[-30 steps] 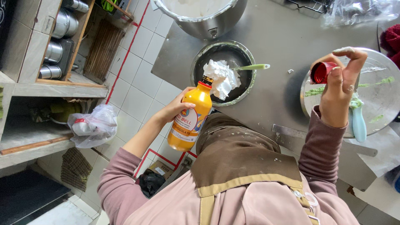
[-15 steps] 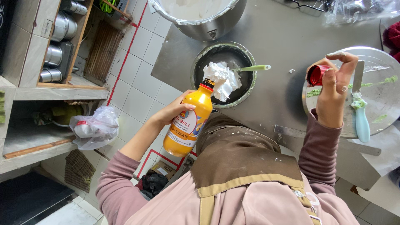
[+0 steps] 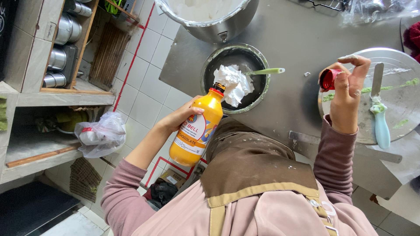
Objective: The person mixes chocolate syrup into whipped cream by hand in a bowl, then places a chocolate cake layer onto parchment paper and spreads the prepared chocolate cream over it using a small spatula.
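Seen from above, a person in a brown headscarf and pink apron stands at a steel counter [image 3: 288, 39]. The left hand [image 3: 181, 116] is wrapped around the middle of an orange bottle [image 3: 197, 129], which is uncapped and tilted so its open neck points toward a dark bowl [image 3: 258, 98] just beyond it, as if angled for pouring. The neck sits at the bowl's near left rim; no liquid can be seen leaving it. The right hand [image 3: 345, 94] is raised apart to the right, fingertips pinching the red cap [image 3: 327, 79], kept clear of the bowl while the bottle is open.

Inside the bowl lies a heap of white cream or dough [image 3: 234, 83] with a pale green spoon [image 3: 264, 71] resting in it, its handle sticking out over the right rim. Under the right hand sits a round steel turntable [image 3: 398, 65] smeared with green, and a palette knife [image 3: 379, 111] with a light blue handle lies across it. At the far edge stands a large steel pot [image 3: 218, 22] holding something white. To the left, a tiled wall and shelves hold steel tins [image 3: 61, 48], with a plastic bag [image 3: 100, 133] on a lower shelf
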